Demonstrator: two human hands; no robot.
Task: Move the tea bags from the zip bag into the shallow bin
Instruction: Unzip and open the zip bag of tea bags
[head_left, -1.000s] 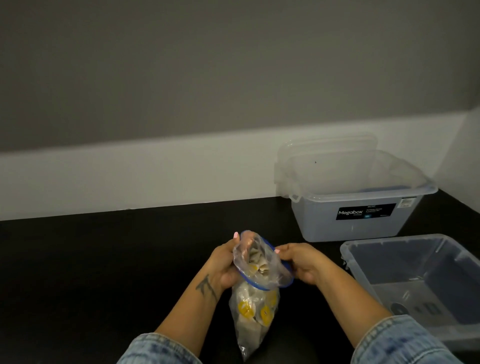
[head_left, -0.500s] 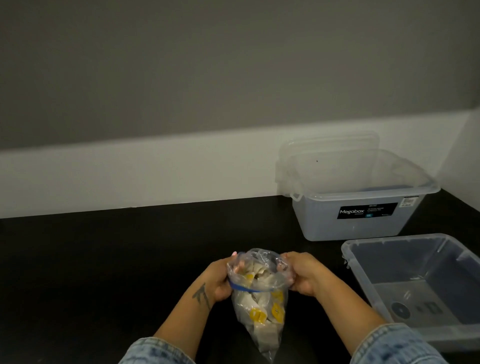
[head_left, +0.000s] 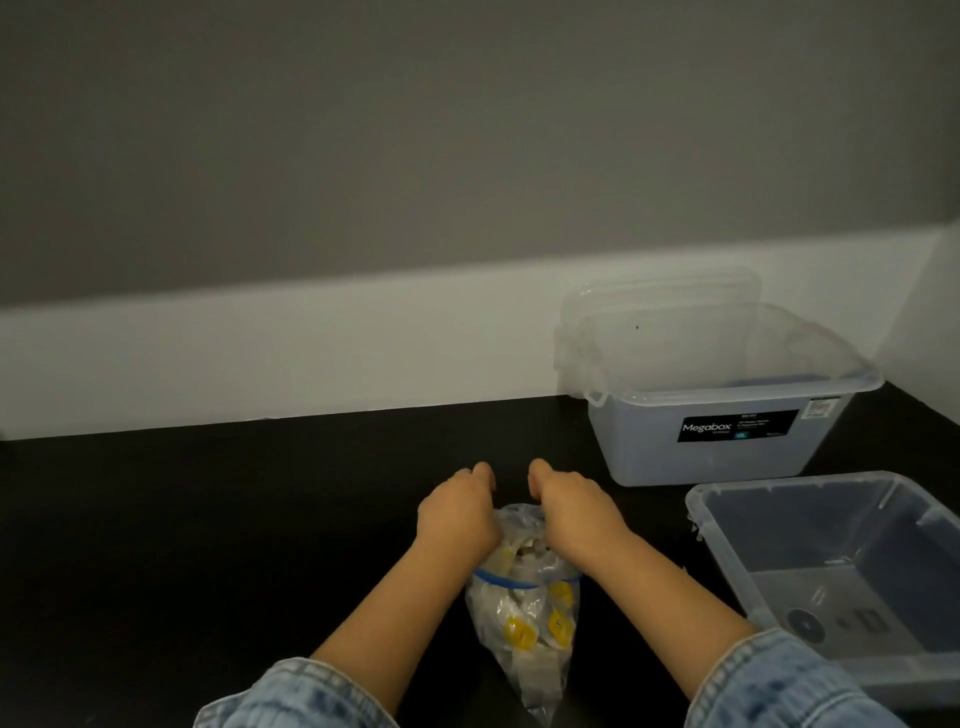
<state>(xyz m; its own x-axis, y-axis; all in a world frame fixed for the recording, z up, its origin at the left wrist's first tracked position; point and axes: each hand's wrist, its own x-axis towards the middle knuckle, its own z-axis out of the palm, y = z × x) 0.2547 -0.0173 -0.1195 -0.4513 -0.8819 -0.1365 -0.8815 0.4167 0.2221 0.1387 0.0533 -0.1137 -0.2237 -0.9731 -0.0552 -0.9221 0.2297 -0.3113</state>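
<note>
Denim sleeves (head_left: 789, 680) frame the bottom of the view as a person works at a black table (head_left: 208, 545). Between the forearms hangs a clear zip bag (head_left: 524, 623) with a blue zip line, tapering to a point near the lower edge and packed with tea bags (head_left: 519, 631), several showing yellow tags. The left hand (head_left: 457, 514) and the right hand (head_left: 574, 514) each grip the bag's mouth from opposite sides, backs of the hands turned up, fingers curled down round the plastic rim; the fingertips themselves are hidden behind the hands. The opening sits between the two hands, with pale tea bags visible in it.

To the right, near the right forearm, a shallow bin (head_left: 727, 551) of translucent plastic rests on the table, a round mark and dark lettering showing on its floor. Farther back on the right stands a deeper clear storage box (head_left: 649, 447) with a black "Megabox" label (head_left: 737, 426) on its front wall, and clear lids (head_left: 665, 291) stand on edge behind it against the wall. A white band (head_left: 260, 353) runs along the wall at table level, with grey wall (head_left: 415, 130) above it.
</note>
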